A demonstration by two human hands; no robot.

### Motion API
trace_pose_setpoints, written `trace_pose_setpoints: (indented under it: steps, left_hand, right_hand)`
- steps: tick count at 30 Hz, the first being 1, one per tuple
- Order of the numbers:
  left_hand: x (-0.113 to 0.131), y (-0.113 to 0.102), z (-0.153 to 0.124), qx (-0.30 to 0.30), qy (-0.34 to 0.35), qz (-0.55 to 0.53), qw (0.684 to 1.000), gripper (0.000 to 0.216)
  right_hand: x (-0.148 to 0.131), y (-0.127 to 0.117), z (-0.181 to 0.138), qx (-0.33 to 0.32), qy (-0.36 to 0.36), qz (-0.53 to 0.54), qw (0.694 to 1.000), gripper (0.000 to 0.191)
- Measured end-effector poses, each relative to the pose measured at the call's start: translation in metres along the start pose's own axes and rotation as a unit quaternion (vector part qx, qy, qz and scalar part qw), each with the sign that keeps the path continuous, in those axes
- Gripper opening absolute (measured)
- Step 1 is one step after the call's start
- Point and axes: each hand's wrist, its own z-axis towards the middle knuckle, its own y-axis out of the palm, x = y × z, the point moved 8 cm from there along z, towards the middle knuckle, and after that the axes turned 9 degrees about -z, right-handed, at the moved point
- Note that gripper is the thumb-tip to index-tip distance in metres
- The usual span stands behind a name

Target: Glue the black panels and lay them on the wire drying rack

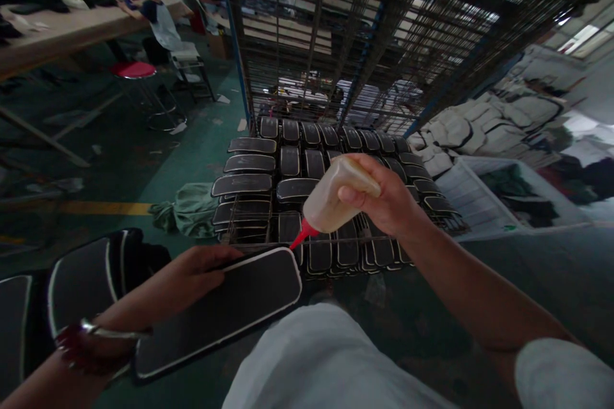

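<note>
My left hand (194, 271) grips a flat black panel (225, 310) with a white edge, holding it over my lap by its upper left edge. My right hand (384, 195) is shut on a translucent squeeze bottle (333, 195) tilted downward. Its red nozzle (300, 238) touches the panel's upper right edge.
A wire rack (336, 166) holds several black panels in rows just ahead. More panels (81, 281) lie stacked at my left. A green cloth (189, 208) lies on the floor. A person (153, 13) sits at a long table far left, beside a red stool (134, 70). White pieces (480, 128) are piled at right.
</note>
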Motion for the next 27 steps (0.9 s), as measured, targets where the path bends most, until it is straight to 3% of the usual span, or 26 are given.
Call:
trace_pose_setpoints:
  steps: [3,15,18,24,27]
  left_hand:
    - [-0.008,0.015,0.008,-0.049,0.006,0.019,0.999,0.043]
    - [-0.014,0.022,0.004,-0.018,0.014,-0.024,0.999,0.045]
    - [-0.012,0.026,-0.003,-0.037,0.021,-0.041,0.998,0.046]
    - [-0.011,0.043,-0.019,-0.043,0.035,-0.049,0.997,0.044]
    - [-0.018,0.049,-0.022,-0.048,0.028,-0.054,0.997,0.043]
  right_hand:
    - [-0.016,0.001,0.000,0.002,-0.002,-0.064,0.998,0.062]
    - [-0.049,0.012,-0.009,-0.044,-0.021,-0.084,0.995,0.065]
    - [-0.052,0.012,-0.011,-0.038,-0.022,-0.087,0.995,0.065]
    - [-0.037,0.006,-0.018,-0.002,-0.004,-0.086,0.996,0.055]
    - [-0.019,0.001,-0.017,0.031,0.034,-0.012,0.999,0.056]
